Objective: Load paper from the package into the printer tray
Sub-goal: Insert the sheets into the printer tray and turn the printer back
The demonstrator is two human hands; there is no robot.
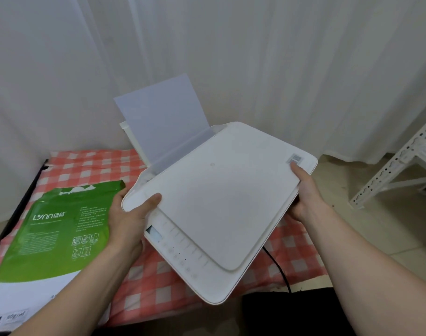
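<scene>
Head view is showing a green paper package (54, 226) lying near left on the red-checked tablecloth (90, 163), reading "LYNN" in white, with a large "4" and "80g/m" on its near corner. Both hands are gripping the white printer (219, 202) at the centre. The left hand (132, 214) is pressing its thumb on the left corner. The right hand (304, 190) is laying its thumb beside a grey sticker (294, 159), with the other fingers curling underneath. Paper sheets (163, 122) are standing in the far rear tray.

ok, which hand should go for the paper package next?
Left, likely. The left hand grips the printer at the corner beside the green package; the right hand holds the opposite edge, with the printer between it and the package.
</scene>
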